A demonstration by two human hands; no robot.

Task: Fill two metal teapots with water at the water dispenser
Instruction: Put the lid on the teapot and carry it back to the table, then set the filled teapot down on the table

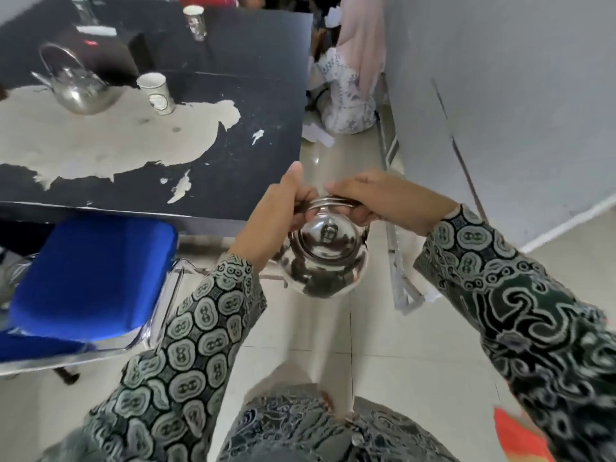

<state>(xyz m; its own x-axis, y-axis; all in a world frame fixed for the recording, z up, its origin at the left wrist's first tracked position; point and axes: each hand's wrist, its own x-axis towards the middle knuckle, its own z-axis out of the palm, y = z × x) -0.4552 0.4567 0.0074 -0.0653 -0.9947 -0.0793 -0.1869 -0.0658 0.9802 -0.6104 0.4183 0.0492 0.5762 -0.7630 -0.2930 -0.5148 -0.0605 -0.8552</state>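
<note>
Steel teapot (322,258) hangs by its handle, lid on; left hand (271,221) and right hand (383,201) both clenched around handle; second teapot (78,85) on black table (233,145).

My left hand (273,215) and right hand (376,201) are both closed around the teapot handle (328,202), patterned sleeves (200,328) reaching forward.

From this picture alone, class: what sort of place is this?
Probably an office or staff room. A worn black table carries a metal teapot and paper cups, with a blue padded chair beside it on the tiled floor.
</note>
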